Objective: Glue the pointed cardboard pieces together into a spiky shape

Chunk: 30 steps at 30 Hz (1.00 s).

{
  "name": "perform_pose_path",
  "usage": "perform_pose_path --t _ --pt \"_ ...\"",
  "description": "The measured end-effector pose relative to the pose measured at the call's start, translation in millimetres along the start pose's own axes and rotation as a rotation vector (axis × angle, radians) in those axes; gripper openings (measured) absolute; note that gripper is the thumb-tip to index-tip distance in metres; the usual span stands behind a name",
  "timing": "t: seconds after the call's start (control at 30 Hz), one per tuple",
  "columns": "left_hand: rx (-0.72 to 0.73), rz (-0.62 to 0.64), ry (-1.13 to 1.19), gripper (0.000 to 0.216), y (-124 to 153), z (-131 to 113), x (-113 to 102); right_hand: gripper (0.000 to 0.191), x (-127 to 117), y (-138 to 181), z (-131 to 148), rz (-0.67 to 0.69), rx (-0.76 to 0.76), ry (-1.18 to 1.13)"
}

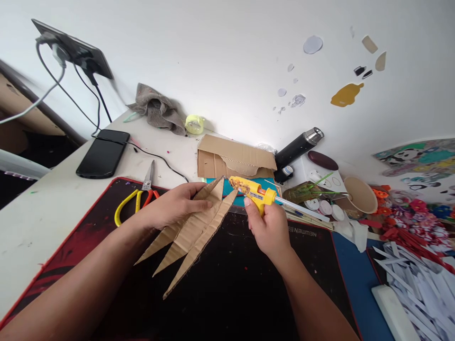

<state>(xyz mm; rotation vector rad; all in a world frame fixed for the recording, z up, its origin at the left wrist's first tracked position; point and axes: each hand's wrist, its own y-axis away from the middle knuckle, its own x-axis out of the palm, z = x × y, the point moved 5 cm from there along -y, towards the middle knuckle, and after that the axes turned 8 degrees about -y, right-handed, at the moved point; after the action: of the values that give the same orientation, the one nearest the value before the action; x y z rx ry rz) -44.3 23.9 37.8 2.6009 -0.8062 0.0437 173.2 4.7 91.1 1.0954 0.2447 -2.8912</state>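
Observation:
My left hand (pixel 183 203) is closed on a brown corrugated cardboard piece (pixel 199 232) cut into several long pointed spikes, its thumb lying on top. In my right hand (pixel 268 227) is a yellow hot glue gun (pixel 252 189), the fingers wrapped round its handle. A glue stick (pixel 302 208) sticks out of the gun's back end. The nozzle points left, close to the upper tips of the cardboard; whether it touches them I cannot tell. Scissors (pixel 144 192) with yellow and red handles lie left of my left hand.
Beneath my hands is a black and red desk mat (pixel 245 293). A phone (pixel 103 154) and cable lie left. Behind are a grey cloth (pixel 156 109), tape roll (pixel 195 124), folded cardboard (pixel 234 156) and black flask (pixel 298 147). White paper strips (pixel 419 289) crowd the right.

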Motion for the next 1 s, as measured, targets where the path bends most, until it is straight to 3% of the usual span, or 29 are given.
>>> perform_pose_path --t 0.3,1.0 --pt "-0.028 -0.036 0.026 0.049 1.3 -2.1 1.6 0.05 -0.2 -0.2 2.9 0.003 -0.023 0.019" --pt "0.031 -0.133 -0.25 0.044 -1.3 2.3 -5.6 0.046 1.1 1.6 5.4 -0.033 -0.12 0.107"
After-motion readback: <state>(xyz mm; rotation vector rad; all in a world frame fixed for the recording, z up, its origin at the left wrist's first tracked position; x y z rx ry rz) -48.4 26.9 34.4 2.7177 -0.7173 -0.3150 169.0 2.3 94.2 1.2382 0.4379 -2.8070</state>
